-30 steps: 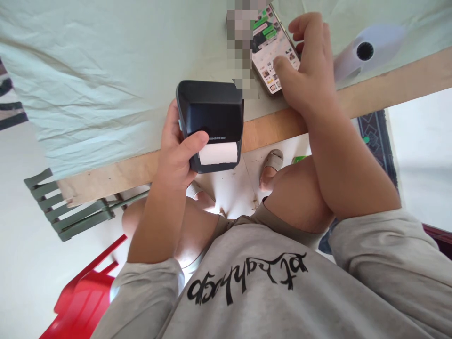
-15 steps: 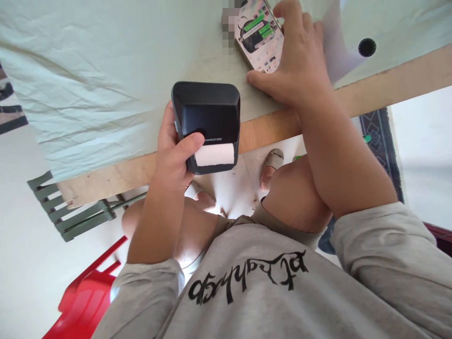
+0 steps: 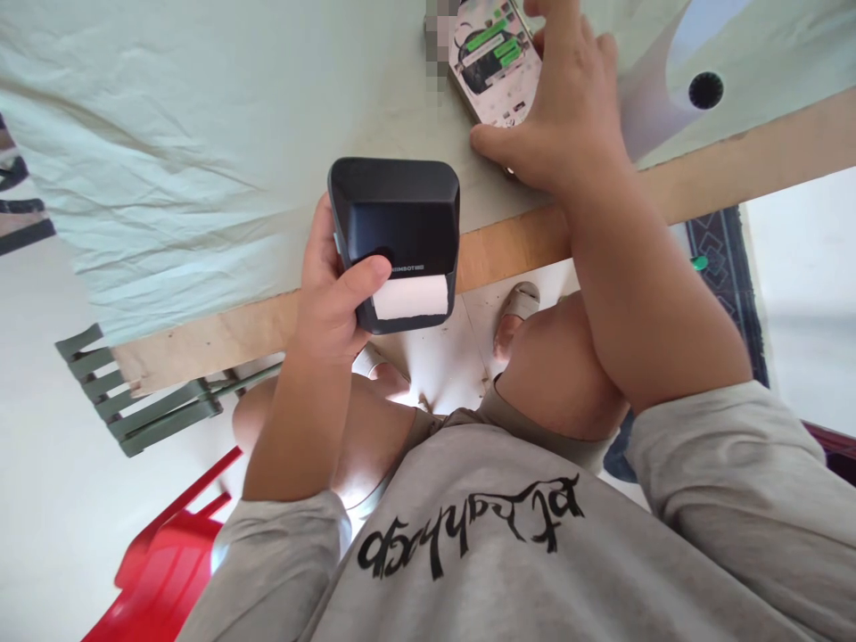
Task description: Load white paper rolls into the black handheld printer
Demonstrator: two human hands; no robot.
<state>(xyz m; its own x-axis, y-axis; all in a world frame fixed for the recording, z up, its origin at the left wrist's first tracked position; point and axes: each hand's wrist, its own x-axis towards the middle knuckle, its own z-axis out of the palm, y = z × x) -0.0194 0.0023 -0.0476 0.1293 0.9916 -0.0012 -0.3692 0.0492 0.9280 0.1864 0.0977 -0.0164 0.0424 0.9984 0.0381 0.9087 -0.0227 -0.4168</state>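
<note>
A black device [image 3: 405, 227] with a white paper strip [image 3: 411, 299] is appearing at the near edge of the cloth-covered table [image 3: 201, 223]; the left hand [image 3: 327, 303] is holding it, its grip closing around one side, thumb pressing the front. The right hand [image 3: 575, 116] is spanning a lit phone [image 3: 495, 67]; whether its grip is pinching, I cannot tell. Beyond, a white roll [image 3: 659, 98] is lying near that hand. A red chair [image 3: 164, 553] is standing below.
</note>
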